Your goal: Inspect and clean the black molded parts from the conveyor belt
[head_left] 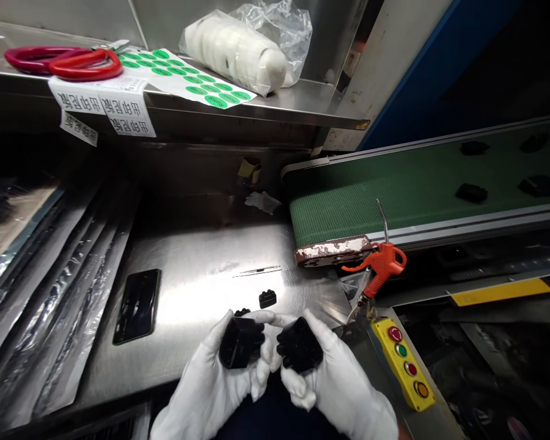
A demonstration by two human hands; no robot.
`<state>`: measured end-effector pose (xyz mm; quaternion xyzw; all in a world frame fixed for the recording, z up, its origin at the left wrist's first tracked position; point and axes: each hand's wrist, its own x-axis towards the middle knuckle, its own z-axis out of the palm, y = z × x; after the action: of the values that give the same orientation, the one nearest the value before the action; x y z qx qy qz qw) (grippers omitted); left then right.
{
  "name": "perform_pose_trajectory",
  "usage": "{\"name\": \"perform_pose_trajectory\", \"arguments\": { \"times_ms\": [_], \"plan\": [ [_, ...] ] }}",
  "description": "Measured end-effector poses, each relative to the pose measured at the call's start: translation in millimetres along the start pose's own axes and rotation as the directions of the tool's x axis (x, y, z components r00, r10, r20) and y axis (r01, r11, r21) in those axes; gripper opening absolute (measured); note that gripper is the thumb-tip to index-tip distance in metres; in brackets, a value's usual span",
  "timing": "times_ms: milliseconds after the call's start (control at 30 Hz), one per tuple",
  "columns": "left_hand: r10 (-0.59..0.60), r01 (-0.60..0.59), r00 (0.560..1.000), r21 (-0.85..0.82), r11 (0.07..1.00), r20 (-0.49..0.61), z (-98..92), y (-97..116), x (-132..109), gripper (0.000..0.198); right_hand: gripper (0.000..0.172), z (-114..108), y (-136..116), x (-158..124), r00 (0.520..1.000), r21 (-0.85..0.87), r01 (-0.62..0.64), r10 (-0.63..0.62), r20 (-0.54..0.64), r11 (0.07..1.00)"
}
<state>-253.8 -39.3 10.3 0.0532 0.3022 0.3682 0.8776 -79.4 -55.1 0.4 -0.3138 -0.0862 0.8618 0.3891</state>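
Both my hands wear white gloves and sit close together at the near edge of a steel table. My left hand grips a black plastic part. A second, similar black plastic part sits in the grip of my right hand. The two parts are almost touching. A small black piece lies on the table just beyond my hands.
A black phone lies left on the table. A green conveyor belt at right carries several black parts. An orange air gun and a yellow button box sit right. Red scissors, green stickers and a bagged white roll are on the shelf.
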Motion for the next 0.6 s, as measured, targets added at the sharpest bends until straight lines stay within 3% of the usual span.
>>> {"name": "perform_pose_trajectory", "arguments": {
  "times_ms": [167,333,533,600],
  "plan": [
    [-0.062,0.051,0.992,-0.098,0.994,-0.112,-2.1,-0.9,3.6,0.040,0.061,-10.6,-0.2,2.7,0.997,0.105,-0.063,0.058,0.042,0.993],
    [-0.115,0.060,0.960,-0.216,0.975,-0.254,-3.7,-3.4,17.0,0.031,0.066,-16.1,0.5,0.6,0.997,0.099,-0.076,0.076,0.003,0.992],
    [-0.183,0.146,0.970,-0.220,0.965,-0.160,-8.0,-9.7,35.0,0.035,0.058,-16.3,-1.0,-3.8,0.990,-0.041,0.031,-0.036,-0.137,0.999],
    [-0.212,0.177,0.959,-0.185,0.967,-0.188,-12.3,-12.8,36.9,0.038,0.058,-19.5,-2.8,-4.1,0.984,-0.078,0.064,-0.076,-0.158,0.995]
  ]
}}
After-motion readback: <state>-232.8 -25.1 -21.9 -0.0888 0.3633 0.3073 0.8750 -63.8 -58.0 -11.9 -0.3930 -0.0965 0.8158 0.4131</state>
